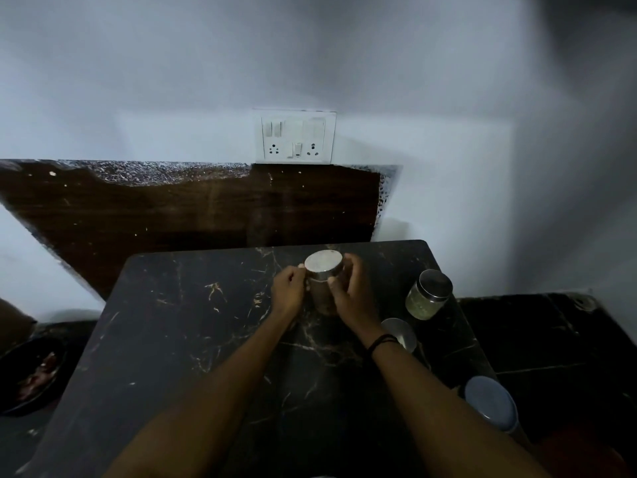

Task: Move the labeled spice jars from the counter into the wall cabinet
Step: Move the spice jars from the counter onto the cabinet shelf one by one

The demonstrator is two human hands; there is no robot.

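Note:
A glass spice jar (323,270) with a round steel lid is held between both hands near the far edge of the black marble counter (193,339). My left hand (287,291) presses its left side and my right hand (348,288) wraps its right side. A second jar (428,294) with pale greenish contents and a steel lid stands at the counter's right edge. A third steel-lidded jar (400,334) shows partly behind my right wrist. The wall cabinet is not in view.
A grey-blue lidded container (491,403) stands at the counter's near right edge. A switch and socket plate (295,136) is on the white wall above a dark wood panel (172,208). A dark bowl (32,374) sits low at the left.

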